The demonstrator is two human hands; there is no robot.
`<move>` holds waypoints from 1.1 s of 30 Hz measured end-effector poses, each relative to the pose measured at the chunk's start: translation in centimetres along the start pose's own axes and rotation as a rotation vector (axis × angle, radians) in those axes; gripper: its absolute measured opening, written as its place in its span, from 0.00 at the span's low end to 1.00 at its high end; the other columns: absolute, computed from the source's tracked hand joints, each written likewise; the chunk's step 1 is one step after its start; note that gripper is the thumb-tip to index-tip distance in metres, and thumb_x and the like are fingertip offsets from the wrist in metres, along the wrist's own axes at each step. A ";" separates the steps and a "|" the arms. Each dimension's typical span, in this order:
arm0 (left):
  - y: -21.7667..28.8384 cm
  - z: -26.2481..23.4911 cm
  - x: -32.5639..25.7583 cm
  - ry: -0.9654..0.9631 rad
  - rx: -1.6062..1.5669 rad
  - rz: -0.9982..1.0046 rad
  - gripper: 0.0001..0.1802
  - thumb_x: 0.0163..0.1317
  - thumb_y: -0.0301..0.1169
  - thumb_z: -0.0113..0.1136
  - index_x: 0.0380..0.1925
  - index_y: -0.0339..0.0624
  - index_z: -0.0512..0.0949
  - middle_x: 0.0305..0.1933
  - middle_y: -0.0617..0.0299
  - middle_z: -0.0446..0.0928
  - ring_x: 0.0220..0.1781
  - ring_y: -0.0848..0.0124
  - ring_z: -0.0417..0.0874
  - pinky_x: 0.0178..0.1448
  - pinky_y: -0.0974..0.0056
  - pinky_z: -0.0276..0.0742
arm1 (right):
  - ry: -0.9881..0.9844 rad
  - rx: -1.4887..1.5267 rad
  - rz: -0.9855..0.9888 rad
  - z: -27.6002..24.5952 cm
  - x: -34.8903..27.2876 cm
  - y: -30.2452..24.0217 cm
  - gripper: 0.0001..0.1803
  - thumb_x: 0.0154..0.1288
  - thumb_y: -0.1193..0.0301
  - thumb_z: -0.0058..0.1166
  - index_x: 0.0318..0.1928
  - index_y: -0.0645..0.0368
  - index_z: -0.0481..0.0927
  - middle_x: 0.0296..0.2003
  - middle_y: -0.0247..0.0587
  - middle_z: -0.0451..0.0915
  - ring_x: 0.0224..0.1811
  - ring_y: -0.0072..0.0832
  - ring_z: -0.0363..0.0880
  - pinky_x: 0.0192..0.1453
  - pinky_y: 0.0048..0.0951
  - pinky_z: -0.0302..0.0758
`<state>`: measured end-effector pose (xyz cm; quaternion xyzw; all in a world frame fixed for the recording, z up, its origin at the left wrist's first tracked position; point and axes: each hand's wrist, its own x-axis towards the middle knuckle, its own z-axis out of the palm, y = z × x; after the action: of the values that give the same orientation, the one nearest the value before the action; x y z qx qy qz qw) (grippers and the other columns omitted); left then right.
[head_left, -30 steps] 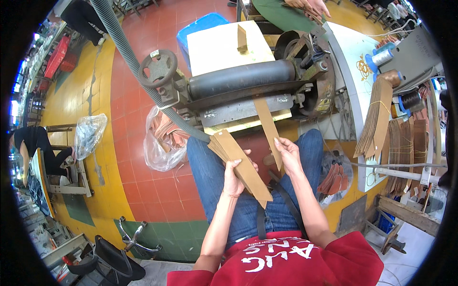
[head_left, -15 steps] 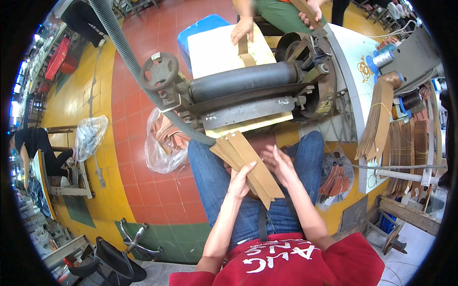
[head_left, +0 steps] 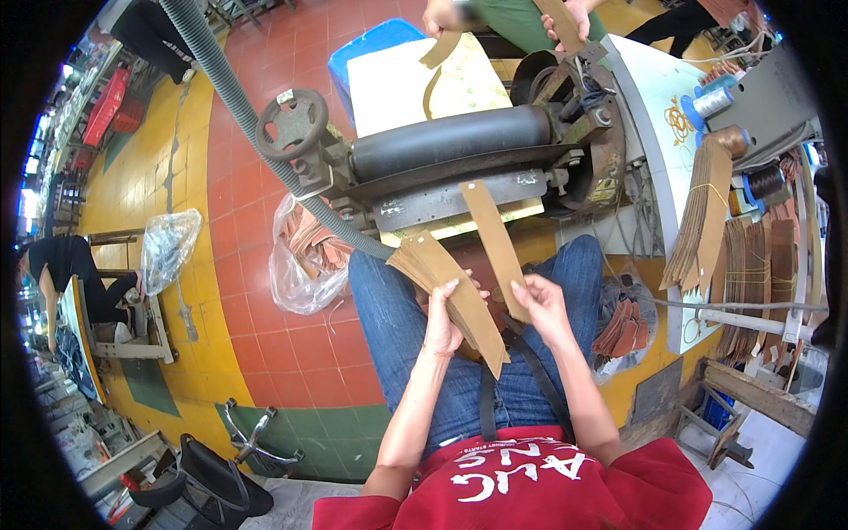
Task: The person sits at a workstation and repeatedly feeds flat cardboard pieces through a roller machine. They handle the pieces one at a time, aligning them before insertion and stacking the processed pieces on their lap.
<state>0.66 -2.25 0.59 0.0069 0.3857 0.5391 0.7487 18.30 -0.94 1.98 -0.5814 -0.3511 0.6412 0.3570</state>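
My left hand (head_left: 444, 325) is closed round a fanned stack of brown strips (head_left: 435, 263), thumb on top, above my lap. My right hand (head_left: 543, 307) pinches the near end of one separate brown strip (head_left: 493, 240). That strip points away from me, and its far end overlaps the metal feed plate (head_left: 415, 212) of a roller machine; whether it touches the plate I cannot tell. Behind the plate lies the machine's dark roller (head_left: 450, 143). Across the machine, a co-worker's hand (head_left: 439, 16) has a brown strip (head_left: 440, 49), and their other hand grips more strips (head_left: 558, 25).
A handwheel (head_left: 294, 128) and a grey hose (head_left: 216, 66) stand left of the roller. Clear bags of reddish pieces (head_left: 311, 238) lie on both sides of my legs. At right, a white table (head_left: 649, 93) bears thread spools (head_left: 711, 102) and bundled strips (head_left: 702, 212).
My right hand has taken one strip from the stack and extended it toward the feed plate. The co-worker's hand has lifted a strip off the far board, where another curved strip now shows.
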 end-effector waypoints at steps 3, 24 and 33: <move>-0.3 -0.7 -0.2 0.002 -0.002 -0.031 0.26 0.57 0.42 0.52 0.51 0.37 0.68 0.38 0.55 0.74 0.40 0.62 0.79 0.47 0.58 0.76 | 0.063 0.058 0.012 0.4 3.3 0.0 0.11 0.64 0.67 0.58 0.38 0.63 0.79 0.29 0.32 0.81 0.26 0.14 0.76 0.31 0.18 0.74; -0.3 0.3 -0.1 0.003 0.126 0.017 0.21 0.61 0.32 0.59 0.52 0.38 0.68 0.45 0.53 0.77 0.47 0.65 0.80 0.49 0.60 0.80 | -0.092 -0.307 -0.058 1.2 -3.8 0.5 0.20 0.52 0.69 0.68 0.43 0.65 0.77 0.32 0.38 0.82 0.34 0.19 0.80 0.37 0.20 0.76; 0.1 0.7 -0.5 -0.029 0.122 0.093 0.24 0.60 0.28 0.56 0.56 0.34 0.64 0.50 0.50 0.75 0.47 0.65 0.79 0.52 0.59 0.78 | 0.103 -0.120 -0.185 1.8 -3.7 0.6 0.09 0.60 0.75 0.60 0.40 0.64 0.77 0.33 0.37 0.82 0.33 0.18 0.79 0.39 0.20 0.76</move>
<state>0.97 -2.37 1.43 0.0782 0.4060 0.5486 0.7267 16.77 -4.49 3.46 -0.5992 -0.4222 0.5525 0.3968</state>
